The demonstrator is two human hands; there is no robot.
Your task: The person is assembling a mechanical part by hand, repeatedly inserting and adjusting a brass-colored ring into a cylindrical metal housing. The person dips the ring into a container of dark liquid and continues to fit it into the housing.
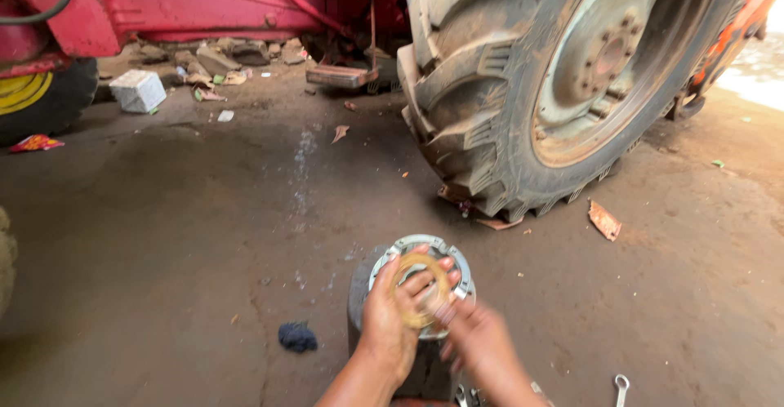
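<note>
Brass-coloured ring (422, 289) lies flat over the open top of a grey cylindrical housing (367, 293), which stands upright on the dirt floor (163, 252), its long axis vertical, at 6 o'clock in view. The left hand (392, 317) has its grip closed around the ring. The right hand (482, 346) is blurred, so its grip seems to pinch the ring's edge, though I cannot tell. The housing's interior is hidden. A wrench (621, 389) at 5 o'clock is cut off; a big tractor tyre (563, 80) stands at 1 o'clock.

muddy tractor tyre (523, 88), white box (137, 90), spanner (621, 388)
</note>
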